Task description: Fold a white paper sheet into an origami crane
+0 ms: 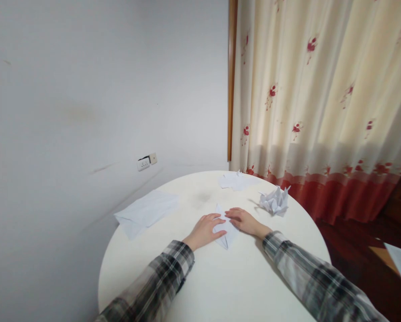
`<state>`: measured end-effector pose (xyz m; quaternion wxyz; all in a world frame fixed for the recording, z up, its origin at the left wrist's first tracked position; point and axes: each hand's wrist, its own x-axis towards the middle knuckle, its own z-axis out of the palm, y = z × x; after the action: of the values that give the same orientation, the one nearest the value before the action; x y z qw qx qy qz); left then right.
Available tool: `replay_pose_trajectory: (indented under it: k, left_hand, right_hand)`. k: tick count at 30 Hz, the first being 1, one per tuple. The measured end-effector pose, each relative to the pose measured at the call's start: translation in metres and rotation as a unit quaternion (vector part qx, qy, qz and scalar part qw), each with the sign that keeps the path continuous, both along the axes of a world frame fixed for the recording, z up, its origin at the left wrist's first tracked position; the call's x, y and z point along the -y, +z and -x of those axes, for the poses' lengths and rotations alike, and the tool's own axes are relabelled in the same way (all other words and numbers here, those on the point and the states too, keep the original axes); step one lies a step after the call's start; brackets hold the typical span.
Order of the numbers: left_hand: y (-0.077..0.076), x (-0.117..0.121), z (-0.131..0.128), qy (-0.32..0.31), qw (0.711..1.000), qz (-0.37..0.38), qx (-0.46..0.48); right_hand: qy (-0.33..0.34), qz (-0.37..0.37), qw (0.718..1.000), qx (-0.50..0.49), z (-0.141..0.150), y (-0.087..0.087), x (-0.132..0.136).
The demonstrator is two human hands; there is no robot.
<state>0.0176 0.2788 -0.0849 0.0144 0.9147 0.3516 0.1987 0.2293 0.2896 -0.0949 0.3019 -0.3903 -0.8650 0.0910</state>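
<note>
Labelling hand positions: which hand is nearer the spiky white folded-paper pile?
Right. The right hand sits left of the spiky white folded-paper pile, not touching it; the left hand is farther left.

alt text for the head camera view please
A person's left hand and right hand rest on a folded white paper on a round white table. Paper sheets lie to the left, other paper near the far edge, and a cluster of folded paper to the right. Behind hangs a red-flowered cream curtain.
</note>
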Motion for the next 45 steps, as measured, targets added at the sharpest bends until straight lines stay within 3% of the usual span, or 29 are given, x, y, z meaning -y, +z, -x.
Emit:
replay_pose_trajectory:
  k: [8,12,23,33,41,45]
  left_hand:
    - [0.000,0.003,-0.002,0.011,1.000,-0.022,0.013]
    - [0.000,0.004,-0.002,0.031,0.999,-0.005,0.022]
    - [-0.002,0.004,0.000,0.001,0.998,-0.057,0.000]
    - [0.001,0.004,0.000,-0.010,0.999,-0.052,-0.012]
    - [-0.011,-0.005,0.005,-0.008,0.999,-0.008,0.031]
    - [-0.012,-0.009,0.007,-0.026,0.999,0.016,0.036]
  right_hand:
    - [0.016,-0.077,0.996,0.044,0.008,0.007,0.011]
    - [0.004,-0.081,0.996,0.044,0.009,0.008,0.011]
    - [0.018,-0.051,0.997,0.062,0.005,0.008,0.015]
    - [0.034,-0.081,0.991,0.105,0.005,0.011,0.024]
    - [0.018,-0.050,0.997,0.056,-0.002,0.005,0.018]
    - [0.014,-0.072,0.996,0.059,-0.002,0.008,0.020]
